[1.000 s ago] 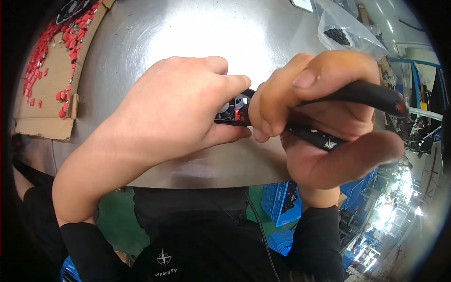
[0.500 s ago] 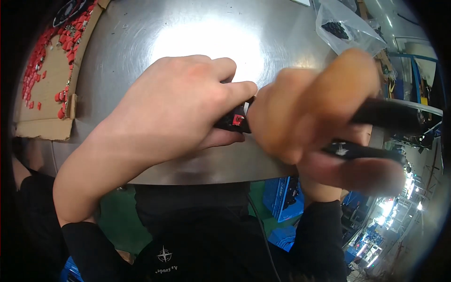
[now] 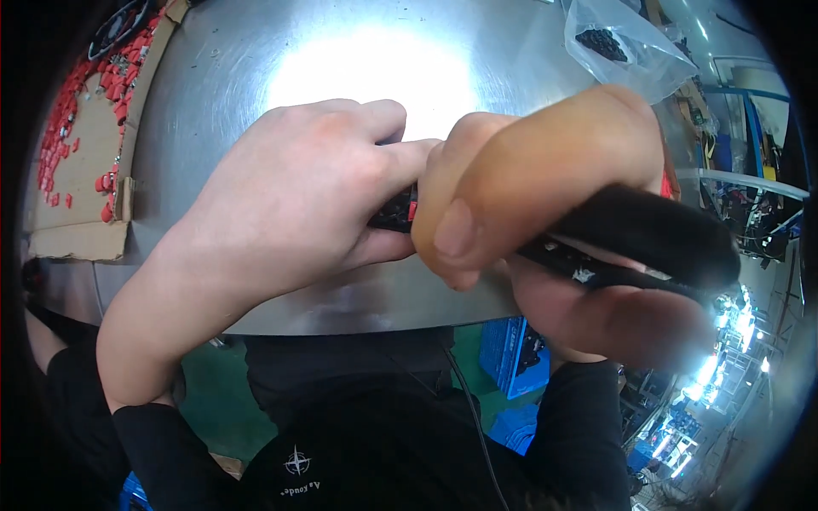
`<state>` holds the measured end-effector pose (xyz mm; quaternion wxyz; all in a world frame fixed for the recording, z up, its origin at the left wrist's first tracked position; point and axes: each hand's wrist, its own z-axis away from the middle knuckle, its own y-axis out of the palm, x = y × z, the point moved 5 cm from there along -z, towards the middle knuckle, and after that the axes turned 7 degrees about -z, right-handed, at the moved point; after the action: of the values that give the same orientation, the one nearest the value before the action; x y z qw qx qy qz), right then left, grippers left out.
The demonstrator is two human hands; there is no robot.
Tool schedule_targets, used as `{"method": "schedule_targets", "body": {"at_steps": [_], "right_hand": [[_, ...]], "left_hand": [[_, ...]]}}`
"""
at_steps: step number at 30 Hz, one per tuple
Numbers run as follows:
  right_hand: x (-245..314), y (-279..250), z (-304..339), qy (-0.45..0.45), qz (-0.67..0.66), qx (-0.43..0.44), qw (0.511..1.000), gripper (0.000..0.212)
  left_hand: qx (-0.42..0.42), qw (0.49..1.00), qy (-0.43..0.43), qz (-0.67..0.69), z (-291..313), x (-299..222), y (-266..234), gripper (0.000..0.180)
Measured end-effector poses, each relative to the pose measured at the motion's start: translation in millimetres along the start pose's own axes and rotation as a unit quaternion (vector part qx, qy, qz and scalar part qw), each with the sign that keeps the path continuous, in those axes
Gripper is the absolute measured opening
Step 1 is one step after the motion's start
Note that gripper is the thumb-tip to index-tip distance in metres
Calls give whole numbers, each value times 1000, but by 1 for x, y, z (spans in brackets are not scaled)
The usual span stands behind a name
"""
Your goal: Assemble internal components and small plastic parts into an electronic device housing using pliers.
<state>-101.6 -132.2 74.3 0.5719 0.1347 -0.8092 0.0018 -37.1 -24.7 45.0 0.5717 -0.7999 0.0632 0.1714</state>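
My left hand (image 3: 315, 179) is closed around a small black part (image 3: 392, 215), holding it just above the table near the front edge. A small red piece (image 3: 413, 210) shows on that part, beside the fingers of my right hand. My right hand (image 3: 554, 157) is wrapped around black two-handled pliers (image 3: 660, 238), their handle ends pointing right and slightly down. Between the two handles there is a narrow gap. The head of the pliers is hidden behind my right fingers, so I cannot tell whether it touches the black part.
A cardboard tray (image 3: 85, 187) of small red parts (image 3: 128, 72) lies at the left. At the far right is a clear plastic bag (image 3: 635, 55) with black pieces (image 3: 601, 44) inside. Blue crates (image 3: 511, 358) stand below the metal table's (image 3: 213, 102) front edge.
My right hand has moved left with the pliers and now covers more of the black part and its red piece. My left hand has shifted slightly left.
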Motion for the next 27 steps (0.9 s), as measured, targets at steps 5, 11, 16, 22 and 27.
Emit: {"method": "schedule_targets", "body": {"at_steps": [5,11,16,22,27], "right_hand": [[4,-4,-1,32,64,1,997,93],[8,-10,0,5,-35,-43,998,76],[26,-55,2,-154,85,-120,977,62],[-7,-102,-5,114,510,-274,807,71],[-25,-108,-7,141,575,-217,776,75]], "left_hand": [[-2,999,-38,37,-6,-1,-1,39],[19,994,-76,82,-2,8,-4,36],[41,998,-17,-51,-5,11,-2,52],[-163,986,-32,14,-7,37,-43,50],[-75,762,-152,624,-17,65,-21,72]]}}
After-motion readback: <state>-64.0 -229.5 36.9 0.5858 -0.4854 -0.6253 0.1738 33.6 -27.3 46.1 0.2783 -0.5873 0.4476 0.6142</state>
